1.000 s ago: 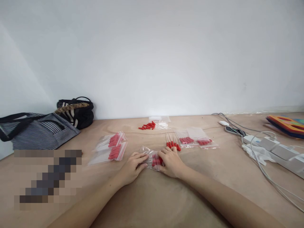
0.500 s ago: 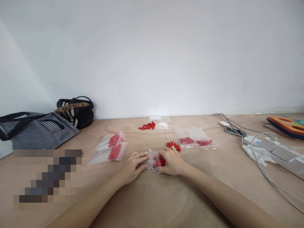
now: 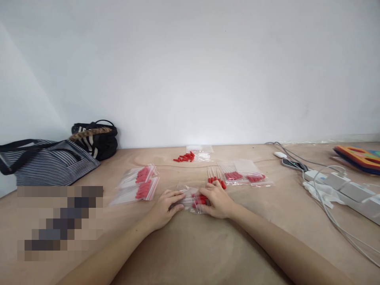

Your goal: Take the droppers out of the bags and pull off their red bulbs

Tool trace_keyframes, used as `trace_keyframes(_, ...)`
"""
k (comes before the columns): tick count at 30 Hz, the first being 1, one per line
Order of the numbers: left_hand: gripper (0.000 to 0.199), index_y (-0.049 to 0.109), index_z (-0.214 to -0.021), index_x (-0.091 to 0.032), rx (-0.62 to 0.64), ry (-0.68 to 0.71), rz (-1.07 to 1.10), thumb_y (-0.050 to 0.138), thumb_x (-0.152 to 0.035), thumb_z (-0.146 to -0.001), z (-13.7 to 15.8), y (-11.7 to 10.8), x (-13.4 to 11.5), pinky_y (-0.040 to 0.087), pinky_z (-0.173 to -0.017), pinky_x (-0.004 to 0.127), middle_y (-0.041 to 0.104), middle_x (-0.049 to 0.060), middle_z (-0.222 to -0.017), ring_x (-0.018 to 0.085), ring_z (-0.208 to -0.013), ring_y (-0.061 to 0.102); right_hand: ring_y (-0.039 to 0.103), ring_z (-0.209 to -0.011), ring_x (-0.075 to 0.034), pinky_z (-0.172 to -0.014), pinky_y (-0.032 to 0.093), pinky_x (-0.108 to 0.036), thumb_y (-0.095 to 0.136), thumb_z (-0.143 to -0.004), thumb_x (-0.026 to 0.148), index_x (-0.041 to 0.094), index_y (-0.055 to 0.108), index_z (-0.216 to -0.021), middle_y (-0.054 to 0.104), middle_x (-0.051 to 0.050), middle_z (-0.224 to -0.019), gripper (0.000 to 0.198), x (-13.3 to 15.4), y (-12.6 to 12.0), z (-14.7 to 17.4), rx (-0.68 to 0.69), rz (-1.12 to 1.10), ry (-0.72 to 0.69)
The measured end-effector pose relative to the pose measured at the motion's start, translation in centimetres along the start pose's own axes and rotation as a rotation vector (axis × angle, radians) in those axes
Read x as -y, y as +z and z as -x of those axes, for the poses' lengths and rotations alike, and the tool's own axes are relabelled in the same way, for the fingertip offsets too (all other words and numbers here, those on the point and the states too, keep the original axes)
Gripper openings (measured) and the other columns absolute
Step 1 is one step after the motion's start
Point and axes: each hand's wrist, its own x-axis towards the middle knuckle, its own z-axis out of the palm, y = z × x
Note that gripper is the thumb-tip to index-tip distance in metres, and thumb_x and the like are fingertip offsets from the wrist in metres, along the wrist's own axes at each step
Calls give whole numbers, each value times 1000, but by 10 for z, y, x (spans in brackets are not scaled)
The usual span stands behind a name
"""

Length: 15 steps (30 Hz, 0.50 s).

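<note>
Between my two hands a clear plastic bag (image 3: 186, 200) lies on the table. My left hand (image 3: 166, 208) pinches its left side between thumb and fingers. My right hand (image 3: 219, 201) is closed around several red-ended droppers (image 3: 197, 201) at the bag's right end; their thin clear tubes point left into the bag. The palm hides part of the red ends. Just behind my right hand lie several loose droppers (image 3: 216, 181), red ends toward me. To the left are two filled zip bags (image 3: 144, 189), and two more filled bags (image 3: 234, 176) lie at the right.
Loose red caps (image 3: 185, 157) lie at the back beside clear tubes (image 3: 202, 157) and a plastic bag. A striped bag (image 3: 50, 164) and a black bag (image 3: 102, 142) stand at the left. A power strip (image 3: 350, 190) with cables and colourful boards (image 3: 360, 158) are at the right.
My right hand has shifted slightly on the red ends, and more of them now show at the bag's right end. My left hand stays nearly still on the bag.
</note>
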Motion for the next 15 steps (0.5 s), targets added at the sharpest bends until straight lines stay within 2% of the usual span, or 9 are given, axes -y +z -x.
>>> trace_keyframes(3, 31, 59, -110, -22, -3, 5, -10, 51, -29, -81, 0, -1, -2, 41, -90, 39, 60, 6, -114, 21, -102, 53, 47, -84, -19, -74, 25, -33, 50, -79, 44, 21, 55, -97, 61, -4, -85, 30, 2, -2, 3, 68, 20, -34)
trace_keyframes(8, 30, 60, -109, -22, -20, 25, -7, 50, -30, -82, 0, -1, -1, 42, -88, 39, 61, 6, -112, 21, -100, 54, 48, -80, -18, -73, 28, -32, 47, -82, 37, 19, 57, -85, 60, -3, -79, 21, 0, 0, 6, 42, -27, -15)
trace_keyframes(12, 28, 61, -107, -21, -29, 35, 6, 48, -27, -83, 0, 0, -2, 43, -87, 39, 63, 6, -109, 21, -98, 55, 50, -69, -13, -66, 36, -26, 45, -83, 37, 16, 59, -81, 58, -1, -73, 25, -9, 2, 7, 21, -383, 57)
trace_keyframes(15, 28, 63, -105, -21, -28, 21, -4, 46, -24, -83, -1, -1, -3, 44, -86, 39, 63, 6, -108, 20, -97, 55, 54, -74, -13, -66, 41, -24, 45, -83, 34, 15, 60, -87, 60, -1, -79, 25, -17, 3, 10, -10, -675, 84)
